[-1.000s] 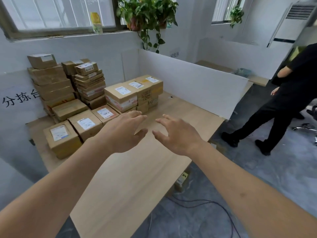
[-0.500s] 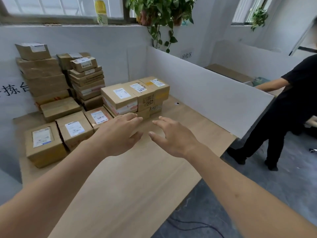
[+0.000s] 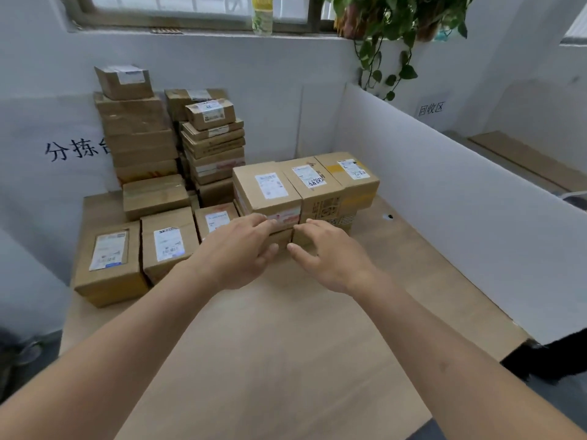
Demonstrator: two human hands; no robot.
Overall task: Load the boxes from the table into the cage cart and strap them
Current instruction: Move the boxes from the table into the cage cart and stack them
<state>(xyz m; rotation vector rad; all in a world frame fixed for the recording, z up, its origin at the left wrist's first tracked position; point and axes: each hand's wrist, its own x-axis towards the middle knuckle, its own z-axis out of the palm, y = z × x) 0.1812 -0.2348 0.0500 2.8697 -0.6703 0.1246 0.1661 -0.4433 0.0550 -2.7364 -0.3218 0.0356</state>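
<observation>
Surface: wooden table (image 3: 286,360), white partition walls around it.
Far left: tall stacks of boxes (image 3: 143,134) against the wall.
Front left: labelled boxes (image 3: 111,262) lying flat.
Left hand (image 3: 235,252): fingers spread, reaching the stacked boxes (image 3: 270,188), possibly touching.
Right hand (image 3: 330,255): fingers loosely spread, gripping nothing.

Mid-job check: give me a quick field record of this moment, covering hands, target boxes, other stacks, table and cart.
left hand: open, fingers at the front face of the near box group, holding nothing
right hand: open, beside the left, holding nothing
near box group: three labelled cartons side by side atop lower ones
tall stacks: against the back wall
front row: single cartons, left
table: wooden
cage cart: not in view
</observation>
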